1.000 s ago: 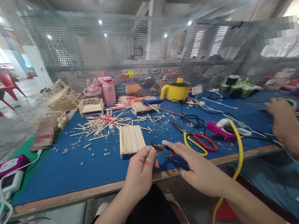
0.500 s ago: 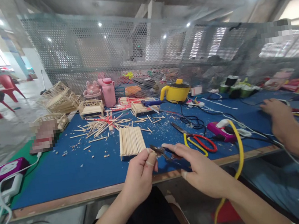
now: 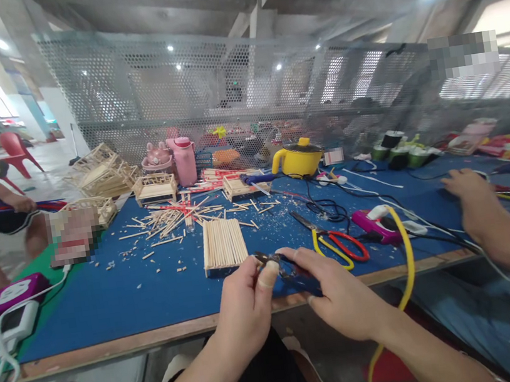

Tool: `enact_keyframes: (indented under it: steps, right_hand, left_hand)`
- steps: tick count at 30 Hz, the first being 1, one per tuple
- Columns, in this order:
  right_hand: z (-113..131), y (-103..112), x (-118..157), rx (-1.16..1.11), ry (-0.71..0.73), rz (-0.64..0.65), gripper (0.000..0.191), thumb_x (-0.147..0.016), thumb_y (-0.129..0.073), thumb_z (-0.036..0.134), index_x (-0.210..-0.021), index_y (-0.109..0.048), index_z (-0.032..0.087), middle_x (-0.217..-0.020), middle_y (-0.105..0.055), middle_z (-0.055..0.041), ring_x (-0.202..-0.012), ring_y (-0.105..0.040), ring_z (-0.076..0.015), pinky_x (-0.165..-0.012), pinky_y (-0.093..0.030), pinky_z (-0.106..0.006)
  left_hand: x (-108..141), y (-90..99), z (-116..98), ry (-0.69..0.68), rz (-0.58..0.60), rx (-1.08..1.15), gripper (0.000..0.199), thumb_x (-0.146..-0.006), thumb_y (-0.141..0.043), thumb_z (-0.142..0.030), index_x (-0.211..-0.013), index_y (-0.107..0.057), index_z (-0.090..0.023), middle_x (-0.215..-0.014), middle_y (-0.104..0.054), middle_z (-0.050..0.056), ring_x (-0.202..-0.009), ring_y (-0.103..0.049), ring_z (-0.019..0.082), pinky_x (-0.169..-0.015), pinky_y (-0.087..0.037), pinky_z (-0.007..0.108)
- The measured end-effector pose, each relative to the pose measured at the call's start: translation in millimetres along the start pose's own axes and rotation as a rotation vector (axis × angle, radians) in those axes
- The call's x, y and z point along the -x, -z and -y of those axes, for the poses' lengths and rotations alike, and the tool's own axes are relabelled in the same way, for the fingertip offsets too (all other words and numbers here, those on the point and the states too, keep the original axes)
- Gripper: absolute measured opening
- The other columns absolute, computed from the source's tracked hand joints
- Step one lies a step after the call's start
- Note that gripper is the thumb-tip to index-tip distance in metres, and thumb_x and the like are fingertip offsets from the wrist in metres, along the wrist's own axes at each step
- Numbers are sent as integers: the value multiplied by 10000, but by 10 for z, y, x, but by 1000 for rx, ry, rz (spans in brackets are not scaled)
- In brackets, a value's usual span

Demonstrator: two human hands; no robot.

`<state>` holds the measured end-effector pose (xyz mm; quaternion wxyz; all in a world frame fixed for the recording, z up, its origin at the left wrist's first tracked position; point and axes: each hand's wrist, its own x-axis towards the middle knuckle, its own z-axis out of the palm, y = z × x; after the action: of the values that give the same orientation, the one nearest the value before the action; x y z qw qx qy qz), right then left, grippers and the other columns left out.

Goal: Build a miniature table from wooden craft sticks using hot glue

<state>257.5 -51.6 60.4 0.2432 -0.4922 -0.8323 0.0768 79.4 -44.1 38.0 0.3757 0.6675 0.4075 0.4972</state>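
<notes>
My right hand (image 3: 342, 289) is closed around the dark handles of a pair of pliers (image 3: 286, 267), held over the table's front edge. The jaws point left, towards my left hand (image 3: 242, 303). Thumb and fingers of that hand are pinched together right at the jaws. Whatever is between them is hidden. Just beyond my left hand stands a small wooden stick piece (image 3: 223, 243), its top made of sticks laid side by side. Scissors (image 3: 331, 240) with one yellow and one red handle lie to the right of the pliers.
Loose wooden sticks (image 3: 171, 218) and offcuts litter the blue mat (image 3: 110, 306). Stick-built frames (image 3: 156, 189) stand behind them, near a glue gun (image 3: 258, 178) and a yellow pot (image 3: 300, 159). A power strip (image 3: 378, 224) with cables lies right. A co-worker's arm (image 3: 491, 221) rests farther right.
My left hand has turned slightly, bringing its thumb up beside the pliers' jaws. At the far left, a person carrying a bundle of thin rods has come into view.
</notes>
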Motion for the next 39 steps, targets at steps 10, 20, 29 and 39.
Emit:
enact_keyframes:
  steps: [10,20,29,39]
  right_hand:
    - [-167,-88,-61,136,-65,-134,656,-621,-467,49,-1260,-539,181,-1109,-650,-111,-1038,-612,-271,-889,-507,-420]
    - [-62,36,19,-260,-71,139,761,-688,-460,102,-1427,-328,232,-1364,-482,-90,-1273,-448,-241,-1062,-369,-453]
    - [-250,-54,-325,45,-500,132,661,-834,-465,302,-1433,-277,95,-1368,-468,-204,-1233,-483,-312,-1012,-384,-494]
    - [-666,-122,-630,413,-459,-99,427,-948,-312,392,-1128,-571,106,-1084,-641,-193,-1061,-584,-274,-875,-429,-393]
  left_hand:
    - [-108,-125,101,170,-9,174,397,-905,-401,-490,-669,-469,-177,-602,-393,-44,-597,-330,101,-566,-295,228]
    - [12,54,74,68,29,199,323,-936,-390,-419,-898,-594,-172,-714,-517,-6,-636,-408,101,-595,-344,210]
    - [11,18,240,165,-10,277,413,-890,-427,-517,-924,-621,-154,-649,-439,-22,-570,-370,97,-516,-311,207]
    - [-32,23,428,260,23,368,425,-863,-471,-543,-920,-616,-147,-641,-387,-39,-564,-334,84,-509,-280,196]
